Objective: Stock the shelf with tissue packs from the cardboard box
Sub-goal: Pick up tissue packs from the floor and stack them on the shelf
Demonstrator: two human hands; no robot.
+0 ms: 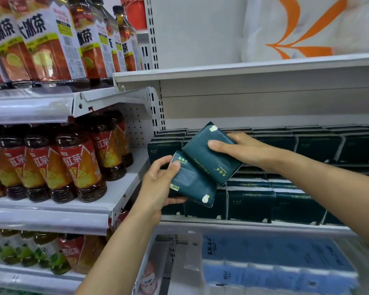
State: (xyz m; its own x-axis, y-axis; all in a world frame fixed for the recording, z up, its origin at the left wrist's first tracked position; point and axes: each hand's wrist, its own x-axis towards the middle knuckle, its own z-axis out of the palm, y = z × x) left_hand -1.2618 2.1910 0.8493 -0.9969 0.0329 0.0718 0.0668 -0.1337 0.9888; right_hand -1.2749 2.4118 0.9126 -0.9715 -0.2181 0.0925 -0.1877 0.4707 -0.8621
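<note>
I hold two dark green tissue packs in front of the white shelf (254, 225). My left hand (158, 186) grips the lower tissue pack (193, 184) by its left end, thumb on top. My right hand (239, 149) grips the upper tissue pack (209, 158) from the right, tilted, its lower edge overlapping the lower pack. Behind them, stacked green tissue packs (285, 201) fill the shelf in rows, lower at the front and higher toward the back. The cardboard box is out of view.
Bottles of red tea (79, 165) crowd the shelf unit to the left, with iced tea bottles (51, 43) above. A white shelf board (243, 70) hangs overhead carrying a white and orange bag (307, 28). Blue tissue packages (275, 265) lie on the shelf below.
</note>
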